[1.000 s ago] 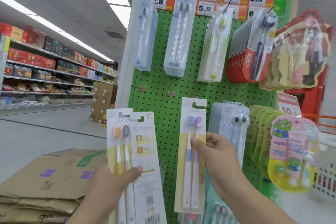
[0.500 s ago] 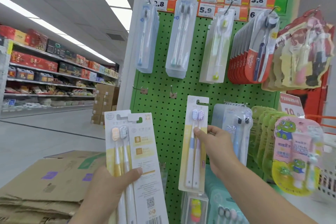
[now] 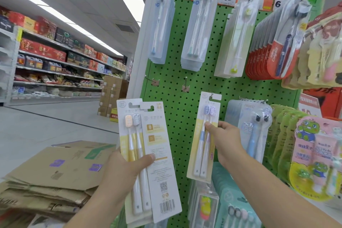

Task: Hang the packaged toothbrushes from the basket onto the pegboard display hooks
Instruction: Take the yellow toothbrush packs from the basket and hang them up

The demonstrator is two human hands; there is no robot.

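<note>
The right hand pinches a purple-and-blue toothbrush twin pack at mid-height, thumb on the front of the card and fingers curled behind it. The pack stands upright, its long axis vertical, flat against the green pegboard. Its hang slot sits at the top edge of the card, straight above the fingers, and meets the tip of a hook in the board's middle row; whether the slot is already threaded over the wire I cannot tell. Judged from this, the coming move is a short push of the card's top toward the board, along the hook.

The left hand clamps a fan of orange-and-grey toothbrush packs, thumb across the front, also upright, held out in front of the board's left edge and well below the two bare hooks there. The right hand is the nearer one to any hook.

Above, along the board's top edge, hang clear-cased toothbrushes and red Colgate packs. Flattened cardboard boxes lie low on the left.
</note>
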